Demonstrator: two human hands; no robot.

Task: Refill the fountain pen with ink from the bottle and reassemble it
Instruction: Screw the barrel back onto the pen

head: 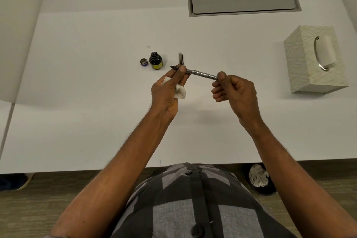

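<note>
You look to be at reassembly: the fountain pen [202, 74] lies level between your hands at the frame's centre, the barrel probably being screwed home, though the joint is hidden. Your left hand [168, 91] pinches the nib end, with a tissue [180, 92] tucked under its fingers. Your right hand [233, 89] pinches the barrel's tail. Next you need the pen cap [180, 58], which lies just above your left hand, near the open ink bottle [155, 61].

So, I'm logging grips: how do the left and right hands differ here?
The left hand pinches the pen near the nib and also holds a crumpled tissue. The right hand pinches the barrel's far end and holds nothing else. Both grip the same pen.
</note>
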